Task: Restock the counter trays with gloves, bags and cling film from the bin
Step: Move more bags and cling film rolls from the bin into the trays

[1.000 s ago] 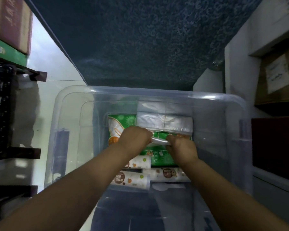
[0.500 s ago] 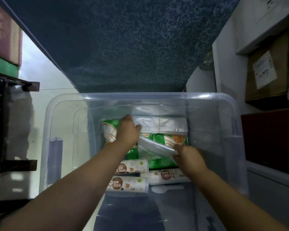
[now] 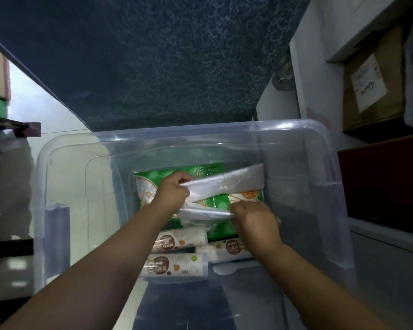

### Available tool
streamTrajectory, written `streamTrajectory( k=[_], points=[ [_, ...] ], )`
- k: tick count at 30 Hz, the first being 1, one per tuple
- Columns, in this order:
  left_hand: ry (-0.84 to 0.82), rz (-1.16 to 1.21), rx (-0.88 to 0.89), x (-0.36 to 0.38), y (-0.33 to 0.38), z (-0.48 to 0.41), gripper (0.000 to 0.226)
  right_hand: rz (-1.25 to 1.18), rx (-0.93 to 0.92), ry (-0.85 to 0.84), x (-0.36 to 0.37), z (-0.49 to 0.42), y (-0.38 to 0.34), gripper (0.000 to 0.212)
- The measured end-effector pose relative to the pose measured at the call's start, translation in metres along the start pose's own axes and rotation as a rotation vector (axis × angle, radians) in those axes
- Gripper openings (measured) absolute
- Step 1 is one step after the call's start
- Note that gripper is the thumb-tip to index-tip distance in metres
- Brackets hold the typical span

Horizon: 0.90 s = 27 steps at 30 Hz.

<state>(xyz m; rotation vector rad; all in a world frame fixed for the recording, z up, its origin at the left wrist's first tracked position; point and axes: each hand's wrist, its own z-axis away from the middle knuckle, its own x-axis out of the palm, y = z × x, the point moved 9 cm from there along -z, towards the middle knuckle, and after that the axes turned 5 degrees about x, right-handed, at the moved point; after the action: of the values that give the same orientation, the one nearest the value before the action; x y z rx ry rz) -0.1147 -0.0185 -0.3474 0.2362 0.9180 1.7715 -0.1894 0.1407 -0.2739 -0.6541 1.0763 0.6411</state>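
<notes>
Both my arms reach down into a clear plastic bin [image 3: 184, 132]. My left hand [image 3: 171, 190] grips one end of a pale stack of folded plastic bags [image 3: 239, 181], lifted at a slant above green packets [image 3: 200, 170] on the bin floor. My right hand [image 3: 254, 216] pinches a second thin clear packet [image 3: 204, 213] just below it. Three white cling film rolls [image 3: 177, 263] with brown labels lie at the bin's near end, under my forearms.
A dark blue patterned mat [image 3: 153, 55] lies beyond the bin. Dark shelving [image 3: 0, 163] stands at the left. At the right are a white cabinet, a cardboard box [image 3: 374, 89] with a label, and a dark red box [image 3: 386, 182].
My left hand has closed round the end of the pale bag stack and raised it off the green packets. My right hand has kept its pinch on the thin clear packet.
</notes>
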Motion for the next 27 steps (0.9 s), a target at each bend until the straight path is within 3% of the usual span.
streamTrajectory(
  k=[4, 8, 11, 14, 16, 18, 20, 27],
  points=[
    [-0.072, -0.139, 0.128, 0.005, 0.004, 0.005, 0.051, 0.051, -0.003, 0.069, -0.003, -0.015, 0.001, 0.024],
    [-0.132, -0.293, 0.239, 0.009, 0.010, 0.014, 0.051, 0.011, 0.074, 0.113, -0.004, -0.029, 0.009, 0.042],
    [-0.090, -0.483, 0.308, 0.007, 0.023, 0.022, 0.045, -0.017, 0.119, -0.020, 0.007, -0.040, 0.021, 0.062],
    [0.028, -0.646, 0.517, 0.014, 0.055, 0.041, 0.030, 0.084, 0.070, -0.077, 0.013, -0.046, 0.023, 0.051],
    [0.027, -0.832, 0.654, 0.037, 0.067, 0.054, 0.032, 0.091, 0.058, -0.114, 0.015, -0.048, 0.025, 0.047],
    [-0.032, -1.024, 0.653, 0.062, 0.061, 0.055, 0.045, 0.126, 0.027, -0.151, 0.017, -0.050, 0.025, 0.045],
    [-0.050, -1.149, 0.576, 0.069, 0.050, 0.047, 0.042, 0.136, 0.000, -0.170, 0.017, -0.052, 0.025, 0.042],
    [-0.045, -1.178, 0.497, 0.047, 0.042, 0.042, 0.034, 0.144, 0.007, -0.283, 0.023, -0.043, 0.025, 0.034]
  ],
)
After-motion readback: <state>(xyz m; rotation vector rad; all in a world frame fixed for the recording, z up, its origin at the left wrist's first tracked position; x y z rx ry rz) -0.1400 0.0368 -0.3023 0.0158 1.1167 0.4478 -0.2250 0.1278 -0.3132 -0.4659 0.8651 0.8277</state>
